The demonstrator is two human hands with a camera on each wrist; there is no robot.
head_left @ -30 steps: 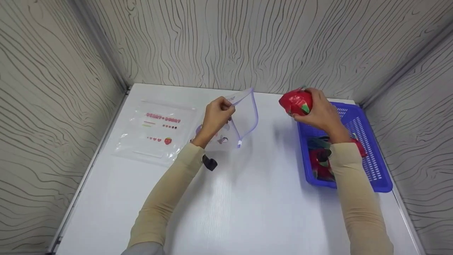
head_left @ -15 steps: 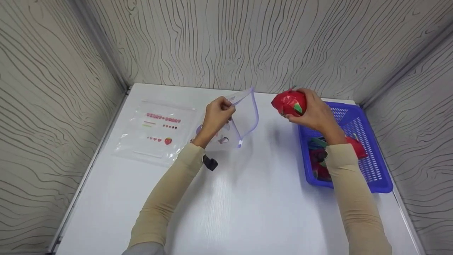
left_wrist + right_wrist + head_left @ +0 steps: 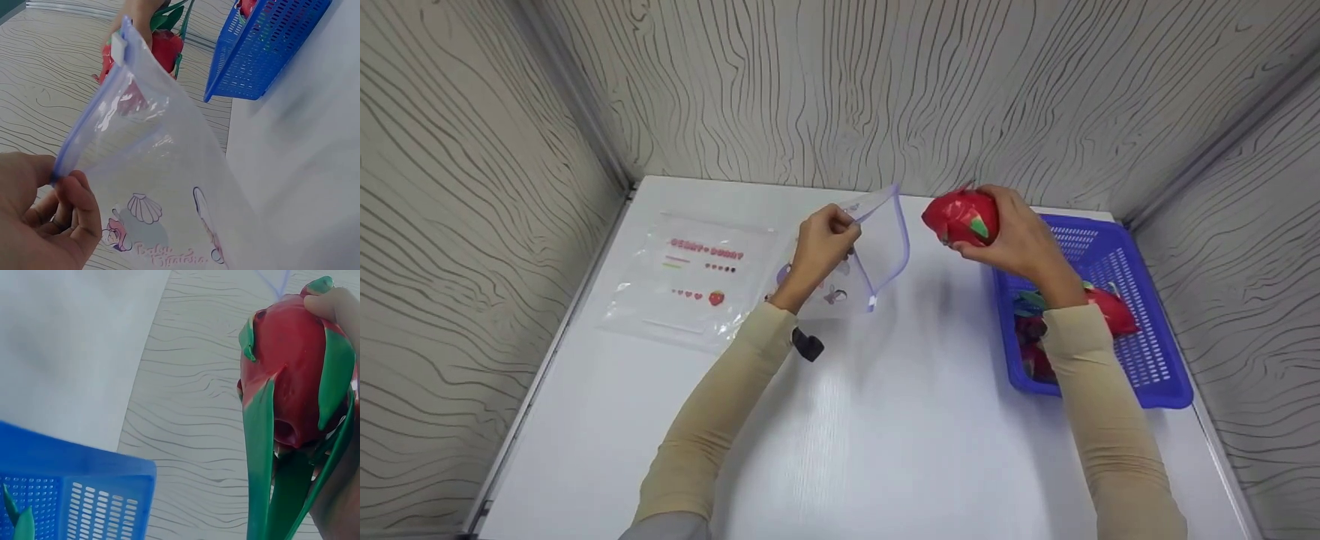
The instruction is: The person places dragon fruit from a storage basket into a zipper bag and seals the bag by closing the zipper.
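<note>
My left hand (image 3: 823, 244) pinches the rim of a clear zip bag (image 3: 185, 169) between thumb and fingers. The bag's purple-edged mouth gapes toward the right, with a white slider (image 3: 118, 49) at one end of the zip. Printed shells and small figures mark its side. In my right hand (image 3: 1020, 236) is a red dragon fruit (image 3: 292, 371) with long green leaf tips, gripped from its right side. In the head view the fruit (image 3: 962, 217) hangs above the table, a short way right of the bag's mouth.
A blue perforated basket (image 3: 1170, 375) with more dragon fruit (image 3: 1112, 312) stands at the right, under my right forearm. Another clear bag (image 3: 690, 281) with red strawberry print lies flat at the left. Patterned panels (image 3: 840, 90) rise behind the white table (image 3: 840, 450) and on both sides.
My right hand has carried the dragon fruit leftward, away from the basket and closer to the bag's mouth. The left hand and the bag have hardly moved.
</note>
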